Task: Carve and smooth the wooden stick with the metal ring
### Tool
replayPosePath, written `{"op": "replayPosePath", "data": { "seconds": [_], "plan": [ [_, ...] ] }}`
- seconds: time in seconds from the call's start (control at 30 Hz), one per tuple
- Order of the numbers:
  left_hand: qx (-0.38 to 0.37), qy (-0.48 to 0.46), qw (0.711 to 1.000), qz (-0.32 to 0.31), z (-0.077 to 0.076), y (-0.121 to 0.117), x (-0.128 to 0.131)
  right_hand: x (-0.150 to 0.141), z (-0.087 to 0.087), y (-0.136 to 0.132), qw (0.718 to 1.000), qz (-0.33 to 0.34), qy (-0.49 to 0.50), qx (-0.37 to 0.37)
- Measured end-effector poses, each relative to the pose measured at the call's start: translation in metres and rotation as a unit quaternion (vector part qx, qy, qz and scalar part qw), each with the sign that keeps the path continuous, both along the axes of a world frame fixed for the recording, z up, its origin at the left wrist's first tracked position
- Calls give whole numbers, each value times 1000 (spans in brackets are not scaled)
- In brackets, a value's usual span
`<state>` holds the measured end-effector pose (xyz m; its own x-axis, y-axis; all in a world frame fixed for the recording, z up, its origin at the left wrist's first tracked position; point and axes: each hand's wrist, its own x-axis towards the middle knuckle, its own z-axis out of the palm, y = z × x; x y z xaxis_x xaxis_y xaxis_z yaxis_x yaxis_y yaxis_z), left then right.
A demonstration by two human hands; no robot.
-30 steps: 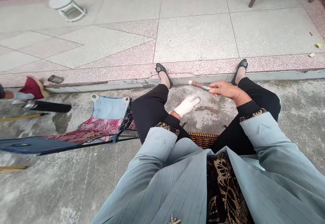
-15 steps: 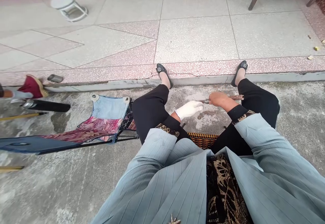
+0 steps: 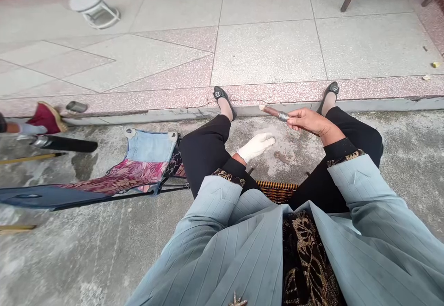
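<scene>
My right hand [image 3: 305, 121] is closed around one end of a short brown stick [image 3: 271, 110] above the concrete, between my knees. Silvery wire is wound round the stick beside my fingers, and its far tip is pale. My fingers hide the rest of it. My left hand [image 3: 255, 146], in a white knit glove, has its fingers stretched out and holds nothing visible. Just right of the glove, a small curved brown piece [image 3: 281, 157] lies on the ground; I cannot make out its kind.
I sit on a woven seat [image 3: 277, 191] before a low tiled step [image 3: 270, 56]. To my left stand a folding fabric chair [image 3: 150, 148] and a black cylinder [image 3: 71, 143], near another person's red shoe [image 3: 45, 117]. A white stool [image 3: 90, 7] stands farther back.
My right hand has lifted and turned the stick, whose pale tip now points up and left. My left hand has come away from it and its fingers have straightened.
</scene>
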<state>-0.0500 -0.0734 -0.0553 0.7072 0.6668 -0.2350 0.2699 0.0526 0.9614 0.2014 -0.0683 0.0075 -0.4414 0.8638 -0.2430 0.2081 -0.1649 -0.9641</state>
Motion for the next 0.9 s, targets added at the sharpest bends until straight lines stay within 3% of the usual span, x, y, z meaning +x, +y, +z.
{"op": "replayPosePath", "data": {
  "seconds": [0.1, 0.2, 0.3, 0.37, 0.53, 0.7, 0.77, 0.9],
  "plan": [
    [-24, -12, 999, -45, 5, -5, -2, -4, -8, 5, 994, -79, -78, 4],
    [20, 42, 997, -67, 12, -7, -8, -11, -10, 9, 953, -106, -284, 32],
    [78, 82, 991, -67, 18, -6, -14, -20, -10, 8, 888, -12, -456, 57],
    [116, 94, 987, -55, 23, -4, -16, -27, -10, 4, 869, 76, -487, 38],
    [180, 124, 975, 46, 25, 3, -20, -35, -7, -8, 880, 240, -407, -46],
    [182, 119, 972, 92, 14, 11, -20, -25, 6, -11, 916, 354, -163, -92],
    [156, 103, 978, 89, 7, 10, -17, -18, 8, -10, 940, 318, -97, -78],
    [100, 79, 991, 32, 0, 3, -6, -11, -1, -5, 993, 81, -76, -32]
  ]
}}
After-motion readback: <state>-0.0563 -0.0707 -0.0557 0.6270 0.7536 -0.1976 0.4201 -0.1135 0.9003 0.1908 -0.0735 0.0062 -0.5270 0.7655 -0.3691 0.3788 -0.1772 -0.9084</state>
